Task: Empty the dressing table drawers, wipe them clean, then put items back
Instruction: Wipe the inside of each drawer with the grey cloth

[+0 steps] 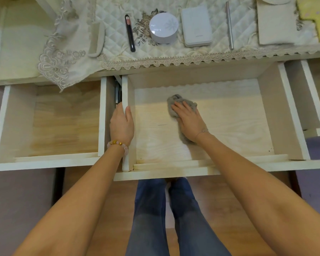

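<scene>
**Wiping the middle drawer**

Head view: my right hand (189,120) lies flat, fingers straight, pressing the grey cloth (173,101) onto the floor of the middle drawer (268,117), near its centre. My left hand (121,124) grips that drawer's left wall, thumb inside, fingers outside. The left drawer (54,122) stands pulled out beside it. On the worktop (15,52) beyond lie a black tube (129,32), a round white jar (163,27), a white case (196,25) and a pen (229,24).

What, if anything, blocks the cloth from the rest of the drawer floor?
Nothing visible. The drawer is empty; the right hand presses the cloth on its floor, and the left hand grips its left wall.
</scene>
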The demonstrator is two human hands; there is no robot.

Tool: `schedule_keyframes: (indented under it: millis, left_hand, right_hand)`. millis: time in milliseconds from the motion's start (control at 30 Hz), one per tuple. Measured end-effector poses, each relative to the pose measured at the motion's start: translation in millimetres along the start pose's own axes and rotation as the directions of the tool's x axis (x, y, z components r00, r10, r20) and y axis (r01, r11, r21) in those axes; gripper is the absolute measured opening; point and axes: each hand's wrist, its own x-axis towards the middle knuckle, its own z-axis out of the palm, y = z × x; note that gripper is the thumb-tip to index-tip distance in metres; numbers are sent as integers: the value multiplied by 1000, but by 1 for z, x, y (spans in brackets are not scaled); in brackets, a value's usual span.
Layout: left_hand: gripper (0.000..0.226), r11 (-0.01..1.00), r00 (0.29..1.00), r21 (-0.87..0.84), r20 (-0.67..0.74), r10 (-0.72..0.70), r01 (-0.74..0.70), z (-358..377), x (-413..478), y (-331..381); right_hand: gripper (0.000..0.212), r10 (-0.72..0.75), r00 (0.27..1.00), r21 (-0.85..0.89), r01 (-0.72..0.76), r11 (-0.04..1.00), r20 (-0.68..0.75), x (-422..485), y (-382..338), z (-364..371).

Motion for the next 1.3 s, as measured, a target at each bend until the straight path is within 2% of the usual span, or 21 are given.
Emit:
schedule_keyframes:
  millis: [233,467,567,800,867,1033,1200,1300]
  left_hand:
    - [44,999,1000,31,18,-19,19,-2,-6,1]
    - [45,999,1000,35,-5,-14,14,-2,-6,0]
    - [43,1000,1000,17,-7,-18,18,-1,-6,-2]
    - [42,1000,1000,4,-22,-15,15,0,-7,-1]
    - [44,1000,1000,0,-14,-21,21,-1,-7,-1]
    - [41,1000,1000,2,-26,3,-3,0,-8,0]
    - [34,1000,999,-2,-41,14,-14,1,-9,0]
    - [29,1000,998,11,-52,23,-22,1,-9,0]
  right_hand:
    - [46,204,976,18,-203,979,-81,-25,79,-38]
    - [47,450,870,129,-432,892,-199,-54,139,-70]
    - [48,482,859,159,-459,874,-174,-58,145,-72]
    - [53,522,823,157,-498,853,-223,-56,123,-59]
    - [52,510,836,148,-489,860,-202,-54,109,-54]
    - [51,381,920,113,-370,922,-94,-32,54,-35]
    - [53,163,986,49,-164,985,34,-2,-6,-4]
    - [58,14,996,36,-17,999,89,9,-42,14]
